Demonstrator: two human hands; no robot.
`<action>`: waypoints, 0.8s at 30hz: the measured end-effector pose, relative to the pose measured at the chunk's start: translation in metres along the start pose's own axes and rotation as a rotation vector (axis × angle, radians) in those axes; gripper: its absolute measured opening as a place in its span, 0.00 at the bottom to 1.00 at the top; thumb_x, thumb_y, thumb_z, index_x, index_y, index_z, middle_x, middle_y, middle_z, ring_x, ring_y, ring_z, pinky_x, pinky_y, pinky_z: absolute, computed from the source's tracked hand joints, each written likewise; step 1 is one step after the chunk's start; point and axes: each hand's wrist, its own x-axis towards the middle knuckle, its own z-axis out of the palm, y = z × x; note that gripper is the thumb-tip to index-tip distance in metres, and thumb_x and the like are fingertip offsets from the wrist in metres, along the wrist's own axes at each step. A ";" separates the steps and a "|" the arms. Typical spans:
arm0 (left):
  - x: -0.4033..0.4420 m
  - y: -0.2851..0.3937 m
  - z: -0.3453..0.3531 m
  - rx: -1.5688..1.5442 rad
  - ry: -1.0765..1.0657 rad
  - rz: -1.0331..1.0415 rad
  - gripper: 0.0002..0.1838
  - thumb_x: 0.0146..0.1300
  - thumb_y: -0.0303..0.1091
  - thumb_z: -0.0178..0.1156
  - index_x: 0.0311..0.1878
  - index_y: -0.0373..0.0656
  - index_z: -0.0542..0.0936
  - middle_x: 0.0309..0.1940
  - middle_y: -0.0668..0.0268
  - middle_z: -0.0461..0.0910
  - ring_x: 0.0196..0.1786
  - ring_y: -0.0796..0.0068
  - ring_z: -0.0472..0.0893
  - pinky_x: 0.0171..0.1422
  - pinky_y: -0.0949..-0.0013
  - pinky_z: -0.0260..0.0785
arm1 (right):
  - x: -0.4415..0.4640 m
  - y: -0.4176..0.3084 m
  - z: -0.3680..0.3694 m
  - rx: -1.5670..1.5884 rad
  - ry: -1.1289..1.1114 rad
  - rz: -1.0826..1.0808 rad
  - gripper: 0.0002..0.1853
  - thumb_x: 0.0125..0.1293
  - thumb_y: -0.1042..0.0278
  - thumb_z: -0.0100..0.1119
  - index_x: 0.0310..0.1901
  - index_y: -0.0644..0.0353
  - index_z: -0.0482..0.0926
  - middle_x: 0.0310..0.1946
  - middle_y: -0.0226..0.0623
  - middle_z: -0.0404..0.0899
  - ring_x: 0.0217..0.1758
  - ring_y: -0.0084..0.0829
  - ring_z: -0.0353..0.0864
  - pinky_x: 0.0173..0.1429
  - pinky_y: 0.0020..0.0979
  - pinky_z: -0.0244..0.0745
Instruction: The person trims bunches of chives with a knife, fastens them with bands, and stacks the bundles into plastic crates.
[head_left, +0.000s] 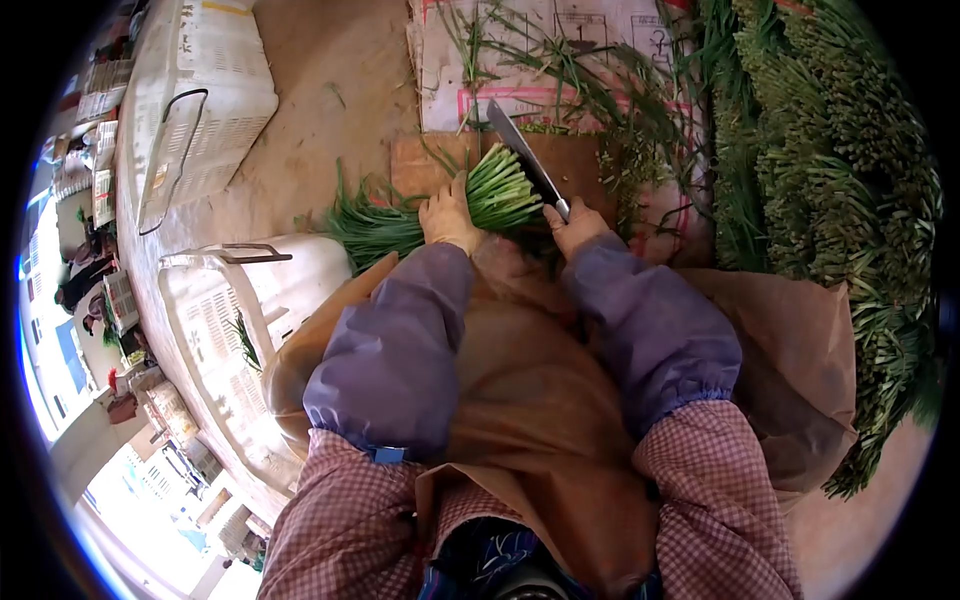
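Observation:
A bundle of green stalks (503, 190) lies across a brown board (583, 168), its pale cut ends toward the right and its leafy ends toward the left. Around the bundle's middle my left hand (450, 217) is closed. My right hand (577, 226) grips the handle of a long knife (527, 152). The blade points up and to the left, close beside the cut ends; whether it touches them I cannot tell.
Large piles of stalks (830, 150) fill the right side. Loose green leaves (560, 60) litter the printed sheet (440, 70) beyond the board. White plastic crates (215, 100) stand at the left, and one crate (215, 330) is near my left arm. People are in the far left background.

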 end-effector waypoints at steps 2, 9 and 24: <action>0.000 0.003 -0.004 0.061 -0.022 -0.002 0.53 0.42 0.50 0.77 0.73 0.50 0.62 0.52 0.56 0.79 0.57 0.53 0.78 0.64 0.54 0.66 | 0.010 0.006 -0.005 0.051 0.018 -0.009 0.31 0.70 0.38 0.52 0.53 0.63 0.74 0.40 0.60 0.83 0.48 0.60 0.81 0.51 0.51 0.76; -0.001 0.004 -0.010 0.018 -0.063 -0.017 0.53 0.43 0.49 0.76 0.74 0.48 0.61 0.53 0.55 0.79 0.58 0.56 0.78 0.65 0.54 0.66 | -0.002 0.005 0.008 0.088 0.060 -0.028 0.29 0.70 0.39 0.53 0.55 0.60 0.75 0.40 0.58 0.83 0.45 0.59 0.82 0.49 0.51 0.76; -0.009 0.001 -0.060 0.072 -0.382 -0.108 0.49 0.41 0.46 0.78 0.70 0.51 0.68 0.54 0.61 0.81 0.60 0.60 0.80 0.76 0.44 0.51 | -0.009 0.076 -0.012 0.102 0.211 -0.277 0.20 0.68 0.65 0.58 0.59 0.61 0.76 0.51 0.49 0.81 0.48 0.44 0.83 0.56 0.40 0.76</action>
